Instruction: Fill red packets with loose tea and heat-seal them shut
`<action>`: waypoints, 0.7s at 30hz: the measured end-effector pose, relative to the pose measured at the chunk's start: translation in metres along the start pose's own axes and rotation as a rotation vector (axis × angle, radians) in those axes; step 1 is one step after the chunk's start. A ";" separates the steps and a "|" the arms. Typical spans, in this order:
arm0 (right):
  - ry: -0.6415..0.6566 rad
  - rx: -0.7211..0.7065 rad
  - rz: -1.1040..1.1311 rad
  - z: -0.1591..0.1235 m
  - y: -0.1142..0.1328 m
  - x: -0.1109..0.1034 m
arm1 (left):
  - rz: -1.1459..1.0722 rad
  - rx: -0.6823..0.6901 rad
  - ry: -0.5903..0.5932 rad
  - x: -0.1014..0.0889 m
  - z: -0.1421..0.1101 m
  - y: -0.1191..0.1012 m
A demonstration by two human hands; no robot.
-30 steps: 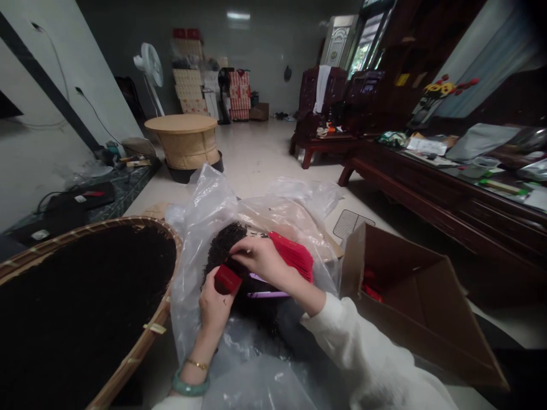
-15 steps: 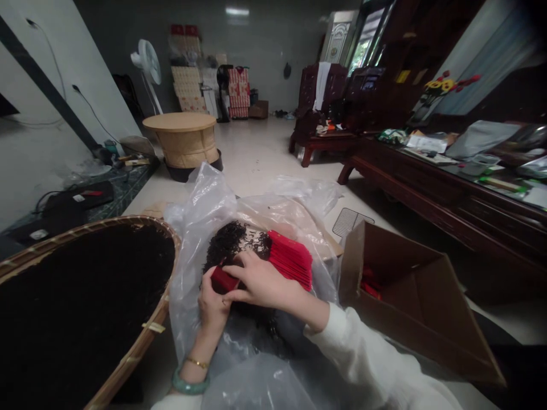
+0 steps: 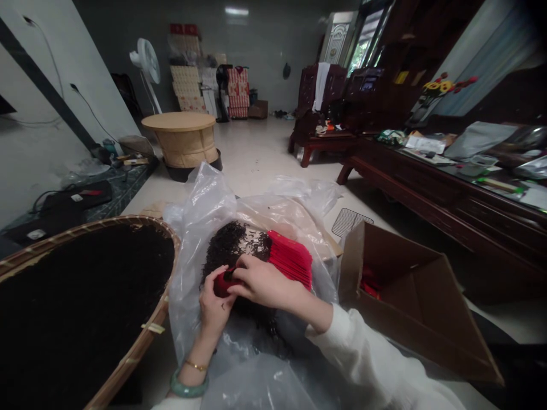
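My left hand (image 3: 215, 304) is closed around a small red packet (image 3: 221, 285), fingers along its left side. My right hand (image 3: 258, 279) reaches across from the right, thumb and fingers pinched at the packet's upper right edge. A dark patch shows at that edge; whether it is the opening or dark leaves I cannot tell. Beneath and behind the hands lies a heap of dark, curly dried leaves (image 3: 224, 242) on a clear plastic sheet (image 3: 192, 245). A fanned row of red packets (image 3: 291, 259) lies beside the heap, just beyond my right forearm.
On the left stands a wide woven tray (image 3: 164, 302) filled with dark material. An open cardboard box (image 3: 410, 290) with red items inside is at right, a wire rack (image 3: 351, 222) behind it. Farther off are a round table (image 3: 179, 122) and a long dark wooden table (image 3: 419, 188).
The red packet has turned between my hands, and a dark patch now shows at its upper edge. My right fingers have shifted slightly along it. The leaves and the packet row stay put.
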State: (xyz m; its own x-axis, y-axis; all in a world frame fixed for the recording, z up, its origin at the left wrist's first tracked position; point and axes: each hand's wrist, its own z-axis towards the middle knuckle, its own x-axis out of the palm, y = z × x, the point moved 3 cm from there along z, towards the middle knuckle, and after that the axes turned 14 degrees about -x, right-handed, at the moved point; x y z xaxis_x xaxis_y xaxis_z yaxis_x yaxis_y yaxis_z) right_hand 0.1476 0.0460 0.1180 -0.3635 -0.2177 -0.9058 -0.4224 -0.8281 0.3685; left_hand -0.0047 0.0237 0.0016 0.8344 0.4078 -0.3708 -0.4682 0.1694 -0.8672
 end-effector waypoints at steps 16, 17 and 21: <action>-0.618 0.004 0.127 -0.016 -0.019 -0.031 | -0.057 0.085 -0.129 -0.001 -0.005 -0.006; -0.564 -0.035 0.094 -0.016 -0.014 -0.031 | -0.046 0.088 -0.128 -0.001 -0.005 -0.006; -0.128 -0.102 -0.028 -0.010 0.008 -0.018 | -0.035 0.065 -0.113 -0.002 -0.007 -0.003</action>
State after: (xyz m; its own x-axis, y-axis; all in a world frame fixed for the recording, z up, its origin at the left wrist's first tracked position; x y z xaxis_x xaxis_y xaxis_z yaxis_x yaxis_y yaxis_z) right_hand 0.1589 0.0380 0.1350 -0.4587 -0.1318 -0.8788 -0.3496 -0.8824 0.3148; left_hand -0.0024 0.0163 0.0029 0.8144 0.4982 -0.2976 -0.4603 0.2421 -0.8541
